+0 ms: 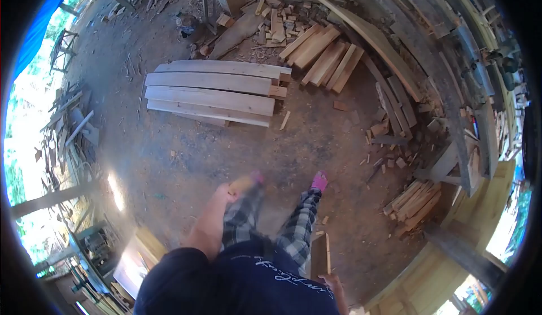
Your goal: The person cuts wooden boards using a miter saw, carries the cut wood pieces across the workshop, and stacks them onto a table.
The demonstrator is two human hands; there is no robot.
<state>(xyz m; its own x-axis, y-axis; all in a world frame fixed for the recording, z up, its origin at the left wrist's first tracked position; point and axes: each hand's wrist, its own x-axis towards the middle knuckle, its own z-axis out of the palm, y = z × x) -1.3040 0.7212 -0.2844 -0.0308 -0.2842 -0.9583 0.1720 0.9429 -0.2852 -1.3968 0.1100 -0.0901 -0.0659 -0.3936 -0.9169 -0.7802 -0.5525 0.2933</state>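
Observation:
My left hand (230, 193) reaches forward beside my left leg. Its fingers are closed around a short yellowish wood block (243, 185), which looks blurred. Low at my right side, my right hand (333, 282) grips a wooden board (320, 253) that hangs next to my right leg. The fingers of that hand are only partly visible. Ahead of me on the dirt floor lies a stack of long pale planks (209, 92), apart from both hands.
Behind the planks, thick timber pieces (319, 49) lie near a heap of offcuts (276, 27). Long boards (384, 38) lean along the right. A bundle of short sticks (412, 205) sits on the right floor. Scrap wood (73, 123) piles up on the left.

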